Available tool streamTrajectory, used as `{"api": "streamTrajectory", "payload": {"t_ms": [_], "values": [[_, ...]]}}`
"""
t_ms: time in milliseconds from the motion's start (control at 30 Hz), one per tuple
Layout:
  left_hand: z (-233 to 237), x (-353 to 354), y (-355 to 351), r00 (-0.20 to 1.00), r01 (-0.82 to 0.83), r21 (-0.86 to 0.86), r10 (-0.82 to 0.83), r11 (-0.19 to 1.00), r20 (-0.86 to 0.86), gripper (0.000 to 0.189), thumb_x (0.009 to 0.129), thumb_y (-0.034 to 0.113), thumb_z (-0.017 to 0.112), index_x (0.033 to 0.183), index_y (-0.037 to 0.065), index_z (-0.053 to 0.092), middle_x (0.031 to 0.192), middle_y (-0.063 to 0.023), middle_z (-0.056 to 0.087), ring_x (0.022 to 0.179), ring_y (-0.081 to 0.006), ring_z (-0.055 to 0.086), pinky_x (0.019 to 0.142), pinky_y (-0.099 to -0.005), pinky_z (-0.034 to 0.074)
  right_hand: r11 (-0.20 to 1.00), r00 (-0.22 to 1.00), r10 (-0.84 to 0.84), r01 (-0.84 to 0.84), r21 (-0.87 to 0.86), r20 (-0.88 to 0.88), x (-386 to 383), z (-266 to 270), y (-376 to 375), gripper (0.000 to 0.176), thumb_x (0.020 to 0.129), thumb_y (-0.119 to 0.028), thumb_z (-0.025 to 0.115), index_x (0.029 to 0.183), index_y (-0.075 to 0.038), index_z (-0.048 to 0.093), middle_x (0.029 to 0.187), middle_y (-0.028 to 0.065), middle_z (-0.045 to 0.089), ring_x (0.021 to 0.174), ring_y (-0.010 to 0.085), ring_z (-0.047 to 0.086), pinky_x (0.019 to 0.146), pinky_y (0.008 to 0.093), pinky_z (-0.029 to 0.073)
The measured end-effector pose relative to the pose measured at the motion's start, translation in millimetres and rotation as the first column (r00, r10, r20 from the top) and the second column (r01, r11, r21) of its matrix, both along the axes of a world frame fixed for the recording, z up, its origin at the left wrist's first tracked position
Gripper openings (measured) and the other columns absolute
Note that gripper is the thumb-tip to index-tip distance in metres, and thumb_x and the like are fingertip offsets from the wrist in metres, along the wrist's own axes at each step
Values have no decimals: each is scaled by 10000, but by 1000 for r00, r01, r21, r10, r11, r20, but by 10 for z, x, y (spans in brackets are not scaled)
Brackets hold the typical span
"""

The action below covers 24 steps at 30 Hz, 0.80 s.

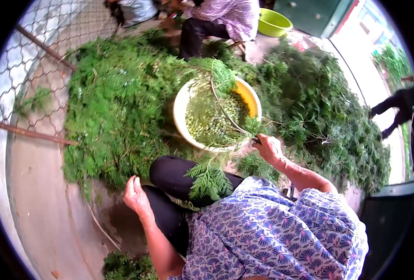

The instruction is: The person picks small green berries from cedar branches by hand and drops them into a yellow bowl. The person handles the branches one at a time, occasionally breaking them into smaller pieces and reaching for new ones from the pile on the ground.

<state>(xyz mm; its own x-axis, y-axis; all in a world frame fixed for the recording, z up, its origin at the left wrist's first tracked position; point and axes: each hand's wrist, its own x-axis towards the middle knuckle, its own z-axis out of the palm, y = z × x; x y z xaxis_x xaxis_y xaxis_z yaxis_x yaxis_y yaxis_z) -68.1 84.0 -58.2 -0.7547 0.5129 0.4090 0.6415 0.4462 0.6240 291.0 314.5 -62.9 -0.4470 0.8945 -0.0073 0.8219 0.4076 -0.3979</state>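
Note:
My right hand (268, 148) is closed round the stem end of a leafy evergreen branch (222, 106), at the right rim of a round tub (180, 125). The branch stretches up and left across the tub, its feathery green tip over the far rim. Inside the tub lie many small greenish berries (211, 122). My left hand (137, 198) is beside my knee at the edge of the left-hand pile, its fingers drawn together; whatever they may hold is too small to make out. A green sprig (209, 182) hangs over my lap.
Big heaps of cut evergreen branches lie left (113, 107) and right (319, 112) of the tub. Another person (225, 21) sits beyond it, near a lime-green basin (274, 22). Wire mesh (43, 74) with rusty bars stands at left. A dark-clothed figure (400, 107) is at right.

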Motion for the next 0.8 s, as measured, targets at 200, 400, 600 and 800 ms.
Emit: {"api": "streamTrajectory", "payload": {"t_ms": [200, 400, 600, 800], "values": [[9, -10, 23, 998, 11, 25, -13, 1000, 60, 195, 823, 143, 580, 896, -30, 632, 834, -172, 646, 704, -259, 620, 649, -329, 481, 815, 816, -562, 574, 74, -135, 689, -206, 357, 213, 737, -243, 649, 794, -53, 571, 686, 152, 606, 628, 320, 597, 581, 410, 474], [73, -8, 2, 711, -275, 433, -122, 858, 692, 218, 874, 193, 542, 964, 10, 618, 675, 12, 528, 510, -31, 399, 441, -176, 331, 399, 426, -905, 847, 350, 0, 1841, 160, 977, 434, 693, -210, 686, 1046, -40, 498, 1031, 178, 561, 930, 321, 555, 741, 413, 465], [100, 61, 99, 28, -537, 712, -833, 453, 552, 306, 862, 297, 550, 1024, 44, 490, 678, 16, 385, 481, -71, 318, 350, -180, 302, 720, 841, -509, 534, 444, -186, 1442, 115, 1060, 502, 692, -117, 660, 1158, -40, 491, 1148, 197, 505, 1072, 318, 483, 862, 388, 416], [530, 741, 728, -2, -512, 643, -750, 569, 662, 242, 872, 252, 546, 970, 33, 515, 765, 1, 469, 602, -99, 420, 486, -206, 352, 443, 359, -729, -401, -802, -582, -1022, 268, -298, 231, 880, -264, 521, 941, -46, 567, 823, 72, 594, 740, 170, 572, 645, 305, 485]]}}
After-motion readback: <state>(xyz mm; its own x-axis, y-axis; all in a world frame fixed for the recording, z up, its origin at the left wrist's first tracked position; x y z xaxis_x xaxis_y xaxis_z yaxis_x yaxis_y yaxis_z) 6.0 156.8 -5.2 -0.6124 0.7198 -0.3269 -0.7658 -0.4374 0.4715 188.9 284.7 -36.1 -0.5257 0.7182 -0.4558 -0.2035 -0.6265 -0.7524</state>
